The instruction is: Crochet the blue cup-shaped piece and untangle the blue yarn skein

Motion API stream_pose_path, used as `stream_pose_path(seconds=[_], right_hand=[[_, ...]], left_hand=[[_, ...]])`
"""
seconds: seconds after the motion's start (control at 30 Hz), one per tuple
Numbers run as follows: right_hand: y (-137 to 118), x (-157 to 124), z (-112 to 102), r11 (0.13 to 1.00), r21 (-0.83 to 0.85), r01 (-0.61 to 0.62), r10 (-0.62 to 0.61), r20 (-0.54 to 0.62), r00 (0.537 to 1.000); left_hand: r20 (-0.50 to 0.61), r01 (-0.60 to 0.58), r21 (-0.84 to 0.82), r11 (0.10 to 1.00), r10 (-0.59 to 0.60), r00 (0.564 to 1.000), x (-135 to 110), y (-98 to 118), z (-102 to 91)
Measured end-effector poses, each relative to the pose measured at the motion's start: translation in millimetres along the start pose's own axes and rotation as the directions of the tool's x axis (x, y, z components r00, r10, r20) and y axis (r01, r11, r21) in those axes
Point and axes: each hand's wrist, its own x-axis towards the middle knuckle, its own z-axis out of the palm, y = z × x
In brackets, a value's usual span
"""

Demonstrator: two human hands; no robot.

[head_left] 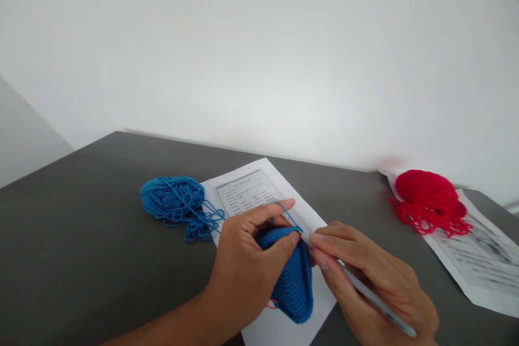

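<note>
My left hand (247, 259) pinches the top edge of a blue crocheted piece (294, 281) between thumb and fingers, and a strand of blue yarn runs over its raised index finger. My right hand (373, 281) grips a white crochet hook (375, 303) like a pen, its tip at the piece's top edge beside my left thumb. The strand trails back to a ball of blue yarn (172, 199) lying on the dark grey table (81, 238) to the left. Both hands work above a printed sheet of paper (251, 189).
A ball of red yarn (430, 194) with loose strands rests on a second printed sheet (482, 265) at the right side of the table. A plain white wall stands behind the table's far edge.
</note>
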Motion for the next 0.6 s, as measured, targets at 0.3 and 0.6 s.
stream_pose_path(seconds=[0.3, 0.6], right_hand=[[1, 9, -8, 0.974, -0.087, 0.208, -0.197, 0.119, 0.973], [6, -18, -5, 0.791, -0.412, 0.452, -0.367, 0.273, 0.889]], left_hand=[[0.256, 0.378, -0.445, 0.812, -0.290, 0.922, 2, 4, -3.4], [0.327, 0.459, -0.469, 0.754, -0.334, 0.884, 4, 6, -5.1]])
